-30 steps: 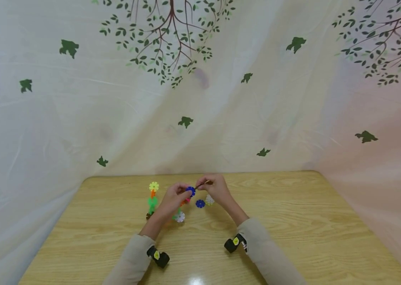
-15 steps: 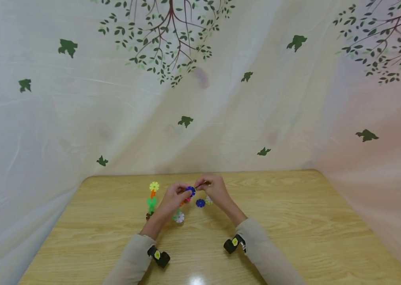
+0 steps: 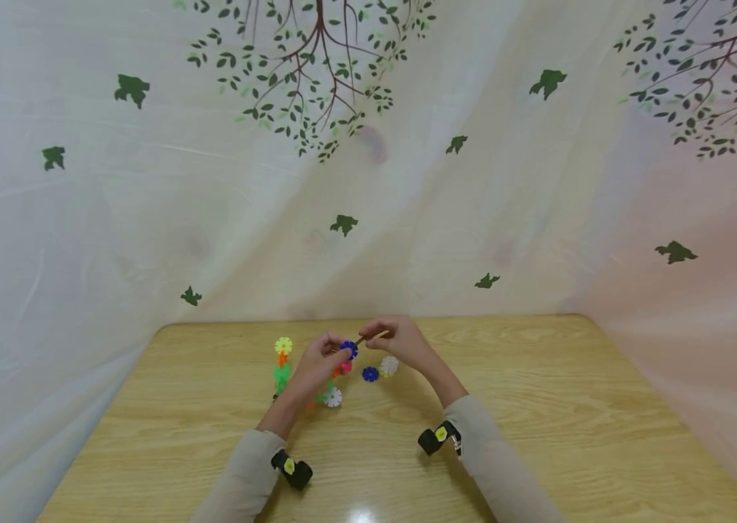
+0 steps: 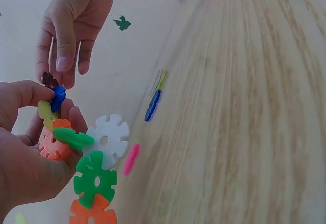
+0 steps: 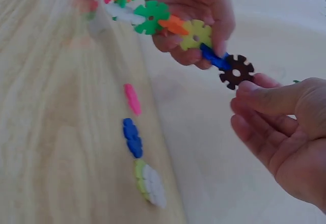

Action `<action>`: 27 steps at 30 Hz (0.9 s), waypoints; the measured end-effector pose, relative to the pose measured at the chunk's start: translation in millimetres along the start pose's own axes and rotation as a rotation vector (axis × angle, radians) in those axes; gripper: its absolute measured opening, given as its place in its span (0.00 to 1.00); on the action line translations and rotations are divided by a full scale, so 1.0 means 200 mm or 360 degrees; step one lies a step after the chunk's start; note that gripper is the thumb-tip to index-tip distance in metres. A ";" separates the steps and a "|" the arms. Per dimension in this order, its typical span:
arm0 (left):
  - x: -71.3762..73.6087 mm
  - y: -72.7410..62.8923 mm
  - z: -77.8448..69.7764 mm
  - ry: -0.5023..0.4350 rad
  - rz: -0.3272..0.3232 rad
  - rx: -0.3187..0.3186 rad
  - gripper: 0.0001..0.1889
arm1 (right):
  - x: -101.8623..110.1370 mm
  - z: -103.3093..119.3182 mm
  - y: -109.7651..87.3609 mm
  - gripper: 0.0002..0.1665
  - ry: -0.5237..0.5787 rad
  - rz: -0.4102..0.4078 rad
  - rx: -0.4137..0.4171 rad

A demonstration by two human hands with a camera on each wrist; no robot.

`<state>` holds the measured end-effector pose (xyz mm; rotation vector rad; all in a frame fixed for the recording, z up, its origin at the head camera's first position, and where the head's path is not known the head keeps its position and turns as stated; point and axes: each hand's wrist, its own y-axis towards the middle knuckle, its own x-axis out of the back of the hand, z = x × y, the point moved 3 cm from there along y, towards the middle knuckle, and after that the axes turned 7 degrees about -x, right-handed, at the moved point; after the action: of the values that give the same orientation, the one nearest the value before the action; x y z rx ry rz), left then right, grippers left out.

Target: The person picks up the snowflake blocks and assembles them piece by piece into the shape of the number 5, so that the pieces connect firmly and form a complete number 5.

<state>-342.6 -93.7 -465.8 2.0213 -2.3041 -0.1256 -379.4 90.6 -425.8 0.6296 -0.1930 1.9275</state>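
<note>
My left hand (image 3: 316,367) holds a chain of notched plastic discs, pinching near the blue disc (image 5: 214,58). A brown disc (image 5: 243,67) stands edge-on against the blue one at the chain's end. Behind them run a yellow disc (image 5: 201,30), an orange disc (image 5: 174,25) and a green disc (image 5: 153,11), then a white disc (image 4: 116,147) and others. My right hand (image 3: 404,345) is at the brown disc, its fingers loosely extended and spread, thumb tip overlapping the disc's rim in the right wrist view.
On the wooden table (image 3: 538,407) lie a loose blue disc (image 3: 371,374), a white disc (image 3: 391,364) overlapping a yellow one, and a pink disc (image 4: 131,159). The chain's far part, with a yellow disc (image 3: 283,344), stretches left of the left hand. A printed cloth (image 3: 264,240) hangs behind.
My right hand has shifted slightly right and away, its fingers spreading around the brown disc, whose edge shows more. The left hand and blue disc stay nearly still.
</note>
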 end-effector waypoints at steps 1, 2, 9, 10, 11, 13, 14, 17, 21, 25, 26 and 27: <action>0.00 0.00 0.00 0.0002 -0.0010 0.0003 0.08 | 0.01 0.00 0.00 0.11 -0.0025 0.0024 0.0001; 0.01 0.00 0.00 0.0022 -0.0021 0.0000 0.09 | 0.03 0.01 0.00 0.12 -0.0051 0.0047 0.0003; 0.05 0.01 -0.01 0.0067 -0.0091 -0.0015 0.13 | 0.11 -0.02 0.00 0.11 -0.0222 0.0252 0.0052; 0.05 0.01 -0.01 0.0058 -0.0096 -0.0017 0.14 | 0.12 -0.03 0.00 0.10 -0.0243 0.0287 0.0061; 0.06 0.01 -0.01 0.0047 -0.0103 -0.0018 0.14 | 0.13 -0.05 0.00 0.10 -0.0257 0.0316 0.0054; 0.07 0.02 -0.01 0.0011 -0.0106 -0.0026 0.15 | 0.14 -0.07 -0.01 0.10 -0.0283 0.0370 0.0032; 0.07 0.02 -0.01 -0.0005 -0.0107 -0.0026 0.16 | 0.14 -0.08 -0.01 0.11 -0.0299 0.0390 0.0022; 0.07 0.02 -0.02 -0.0047 -0.0107 -0.0020 0.18 | 0.15 -0.11 -0.02 0.12 -0.0344 0.0429 -0.0051; 0.08 0.02 -0.03 -0.0055 -0.0118 0.0002 0.19 | 0.16 -0.14 -0.02 0.13 -0.0438 0.0447 -0.0123; 0.09 0.01 -0.05 -0.0062 -0.0134 0.0015 0.19 | 0.15 -0.19 -0.02 0.15 -0.0502 0.0456 -0.0174; 0.09 0.01 -0.05 -0.0067 -0.0133 0.0019 0.20 | 0.14 -0.21 -0.02 0.15 -0.0509 0.0457 -0.0188; 0.09 0.01 -0.05 -0.0061 -0.0126 0.0022 0.20 | 0.14 -0.22 -0.02 0.16 -0.0518 0.0461 -0.0200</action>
<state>-345.0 -111.3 -455.3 2.1361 -2.2532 -0.1544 -398.5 133.0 -449.1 0.8660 -0.6357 2.0576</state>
